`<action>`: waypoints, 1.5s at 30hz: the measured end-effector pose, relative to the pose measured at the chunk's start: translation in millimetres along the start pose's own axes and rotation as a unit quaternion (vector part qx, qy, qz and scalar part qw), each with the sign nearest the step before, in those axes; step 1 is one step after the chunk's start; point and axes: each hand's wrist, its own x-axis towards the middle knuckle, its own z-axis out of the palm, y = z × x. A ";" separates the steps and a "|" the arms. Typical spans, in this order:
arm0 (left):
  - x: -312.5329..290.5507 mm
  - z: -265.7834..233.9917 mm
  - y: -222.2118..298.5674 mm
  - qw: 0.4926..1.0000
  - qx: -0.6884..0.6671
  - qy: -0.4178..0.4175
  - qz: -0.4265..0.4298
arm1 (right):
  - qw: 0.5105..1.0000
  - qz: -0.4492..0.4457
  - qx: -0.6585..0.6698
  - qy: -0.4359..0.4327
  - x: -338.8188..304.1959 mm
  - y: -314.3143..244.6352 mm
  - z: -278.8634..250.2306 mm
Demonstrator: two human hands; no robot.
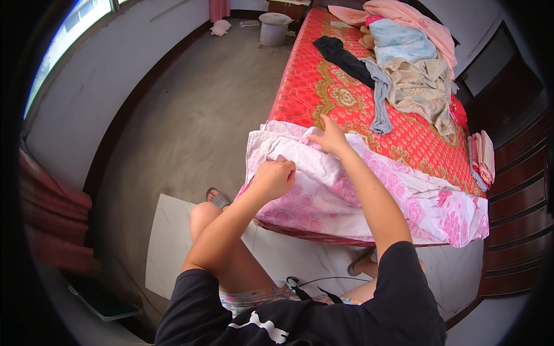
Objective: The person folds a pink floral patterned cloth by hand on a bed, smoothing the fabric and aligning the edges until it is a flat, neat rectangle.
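A white sheet with pink rose print [311, 205] lies bunched and folded across the near end of the bed [303, 75]. At its left part, my left hand [276, 177] is closed on the cloth, its fingertips hidden beneath the knuckles. Farther back and to the right, my right hand [332, 137] rests at the sheet's folded upper edge, thumb and a finger spread apart. The sheet drapes over the bed's front edge and runs toward its right corner.
Black trousers [345, 59], a grey garment [381, 98] and a beige patterned garment [418, 83] lie farther up the red bedcover. Behind them is a light blue bundle [401, 40]. Folded cloths [482, 158] sit at the right edge. A bucket [273, 30] stands on the floor.
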 end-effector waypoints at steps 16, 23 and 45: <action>65.9 -45.8 -106.2 0.983 -0.019 -0.073 -0.170 | 0.914 0.080 0.385 0.101 -22.2 -131.9 -135.2; 89.1 1.0 -123.5 0.997 0.053 -0.043 0.037 | 0.925 0.154 0.348 0.008 -110.5 -155.7 -150.5; 62.5 -2.3 -132.7 0.975 -0.145 -0.156 -0.067 | 0.927 -0.094 0.300 0.204 30.2 -219.9 -146.1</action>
